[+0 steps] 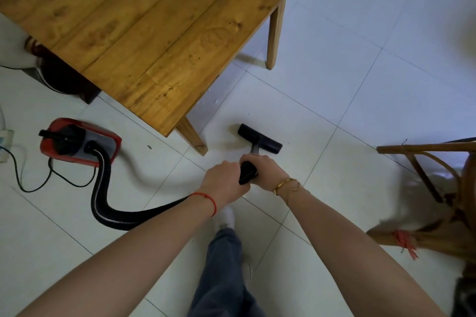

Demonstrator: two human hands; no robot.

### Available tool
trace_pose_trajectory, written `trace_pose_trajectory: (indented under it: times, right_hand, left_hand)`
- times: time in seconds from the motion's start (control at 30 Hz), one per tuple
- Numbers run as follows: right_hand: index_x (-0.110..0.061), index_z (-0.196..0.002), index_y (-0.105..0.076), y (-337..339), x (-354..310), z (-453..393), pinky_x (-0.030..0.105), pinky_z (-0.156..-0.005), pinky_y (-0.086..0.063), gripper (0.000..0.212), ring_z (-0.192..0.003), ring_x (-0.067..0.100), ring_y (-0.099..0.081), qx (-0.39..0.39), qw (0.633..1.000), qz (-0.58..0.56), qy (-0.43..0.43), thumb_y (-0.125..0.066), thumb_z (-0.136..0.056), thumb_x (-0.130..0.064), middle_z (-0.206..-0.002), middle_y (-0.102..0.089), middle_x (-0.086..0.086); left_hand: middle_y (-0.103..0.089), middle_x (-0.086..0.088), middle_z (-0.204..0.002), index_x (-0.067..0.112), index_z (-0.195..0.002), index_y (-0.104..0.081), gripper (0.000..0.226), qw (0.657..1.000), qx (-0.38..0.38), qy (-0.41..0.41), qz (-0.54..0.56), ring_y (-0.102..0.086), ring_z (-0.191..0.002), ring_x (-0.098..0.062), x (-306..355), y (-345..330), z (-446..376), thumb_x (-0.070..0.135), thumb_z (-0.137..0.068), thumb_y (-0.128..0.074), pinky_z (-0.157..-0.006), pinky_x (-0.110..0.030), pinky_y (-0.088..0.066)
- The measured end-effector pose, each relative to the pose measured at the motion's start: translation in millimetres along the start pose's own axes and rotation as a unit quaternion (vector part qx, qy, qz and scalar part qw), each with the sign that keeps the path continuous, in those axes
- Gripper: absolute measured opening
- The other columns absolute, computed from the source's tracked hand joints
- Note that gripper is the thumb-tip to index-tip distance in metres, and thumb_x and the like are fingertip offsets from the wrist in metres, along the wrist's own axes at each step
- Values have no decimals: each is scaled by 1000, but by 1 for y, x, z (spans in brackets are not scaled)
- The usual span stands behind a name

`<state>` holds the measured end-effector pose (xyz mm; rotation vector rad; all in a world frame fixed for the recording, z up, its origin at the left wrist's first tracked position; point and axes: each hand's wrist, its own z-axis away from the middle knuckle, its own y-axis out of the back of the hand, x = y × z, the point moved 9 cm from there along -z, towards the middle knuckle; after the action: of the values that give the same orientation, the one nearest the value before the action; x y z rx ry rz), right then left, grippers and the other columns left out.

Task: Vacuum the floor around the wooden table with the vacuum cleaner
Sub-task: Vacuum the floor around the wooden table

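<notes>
A wooden table (154, 20) fills the upper left, one leg (192, 136) near the middle and another (275, 31) to the right. The red and grey vacuum cleaner body (79, 140) sits on the white tiled floor at the left. Its black ribbed hose (103, 195) curves to the handle (247, 173). My left hand (222, 183) and my right hand (260, 171) both grip that handle. The black floor nozzle (260, 138) rests flat on the tiles just right of the near table leg.
A wooden chair (438, 188) with a red ribbon stands at the right edge. A black power cord (31, 185) and a power strip (5, 141) lie at the far left. A dark round object (59, 74) sits under the table's left side. My leg and white shoe (228, 216) are below my hands.
</notes>
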<state>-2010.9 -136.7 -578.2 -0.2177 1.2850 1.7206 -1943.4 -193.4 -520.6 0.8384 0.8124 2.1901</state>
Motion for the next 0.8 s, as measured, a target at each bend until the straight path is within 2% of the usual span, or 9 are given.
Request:
trace_pose_trajectory:
  times: [0.3, 0.53, 0.8]
  right_hand:
    - [-13, -99, -59, 39, 6, -67, 36, -84, -49, 25, -90, 24, -60, -2, 1000, 20, 12, -69, -77, -10, -101, -62, 5]
    - [-14, -100, -58, 72, 17, -118, 32, -82, -48, 26, -90, 24, -59, -23, 998, 52, 13, -70, -77, -12, -104, -62, 4]
    - [-15, -101, -58, 97, 30, -140, 33, -84, -49, 26, -90, 23, -60, -26, 997, 66, 30, -71, -78, -15, -105, -62, 4]
  left_hand:
    - [-48, 4, -60, 14, -83, -51, 19, 999, 22, 23, 8, -54, -56, -16, -7, 39, -63, 31, -90, -53, -47, -23, -41]
    - [-44, 5, -59, 13, -79, -46, 21, 998, 39, 38, 21, -43, -48, -9, -7, 69, -111, 30, -90, -52, -41, -21, -30]
    - [-42, 6, -62, 15, -84, -45, 21, 998, 39, 40, 20, -52, -60, -14, 5, 84, -138, 33, -89, -55, -43, -20, -31]
